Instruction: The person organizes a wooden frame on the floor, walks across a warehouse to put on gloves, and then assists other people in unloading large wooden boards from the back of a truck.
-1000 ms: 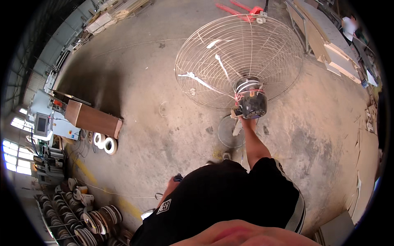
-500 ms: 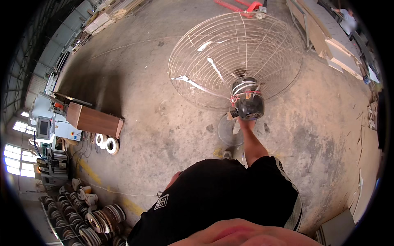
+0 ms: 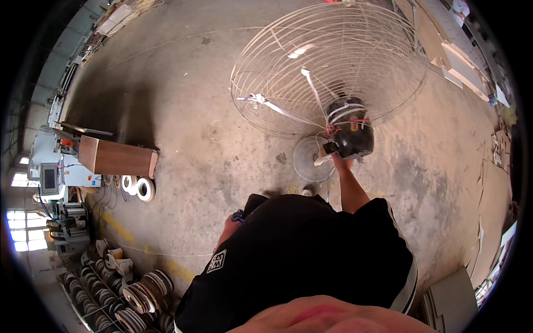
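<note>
We see the wire-caged fan [image 3: 333,77] at the upper right of the frame, our right hand [image 3: 343,163] at the lower edge of its black motor [image 3: 351,133] (the grip is hidden, so we cannot tell whether it closes); lower left of centre, our left hand [image 3: 230,225] holds a small dark-blue thing [image 3: 237,215]

Wire fan cage [image 3: 327,61], white strips [image 3: 284,111] attached, tilted beyond black motor [image 3: 351,129]; round base [image 3: 305,166] below motor; dark-blue item [image 3: 238,215] lower-left of motor.
</note>
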### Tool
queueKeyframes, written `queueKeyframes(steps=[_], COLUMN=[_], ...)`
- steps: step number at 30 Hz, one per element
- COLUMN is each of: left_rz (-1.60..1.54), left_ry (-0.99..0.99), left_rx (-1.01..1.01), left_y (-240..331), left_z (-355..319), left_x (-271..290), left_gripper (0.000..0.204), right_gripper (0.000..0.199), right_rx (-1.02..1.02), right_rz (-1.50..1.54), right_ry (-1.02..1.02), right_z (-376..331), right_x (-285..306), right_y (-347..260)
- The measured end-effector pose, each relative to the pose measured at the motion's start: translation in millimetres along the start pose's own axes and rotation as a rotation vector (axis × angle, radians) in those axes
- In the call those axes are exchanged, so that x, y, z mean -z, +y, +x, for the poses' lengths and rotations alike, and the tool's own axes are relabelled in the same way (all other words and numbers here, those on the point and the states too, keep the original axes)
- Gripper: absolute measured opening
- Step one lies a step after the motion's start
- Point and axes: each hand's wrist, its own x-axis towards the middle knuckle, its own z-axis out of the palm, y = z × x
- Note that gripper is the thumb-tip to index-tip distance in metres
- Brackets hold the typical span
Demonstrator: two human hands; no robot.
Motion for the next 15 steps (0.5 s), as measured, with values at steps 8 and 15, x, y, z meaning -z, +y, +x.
queueKeyframes(steps=[8,15], left_rz=[0.058,0.16], left_ry=[-0.092,-0.254], left_rx=[-0.042,0.037], left_y=[-17.0,55.6], left_z=[160.4,310.7], left_x=[73.5,233.5], left_gripper=[0.05,0.047], right_gripper=[0.07,0.056], right_rx=[-0.081,-0.63], right_rz=[0.088,-0.509], right_ry=[-0.135,-0.001], right_z=[17.0,-64.5], right_x=[-10.8,-51.6], right_y=[104.1,-37.7])
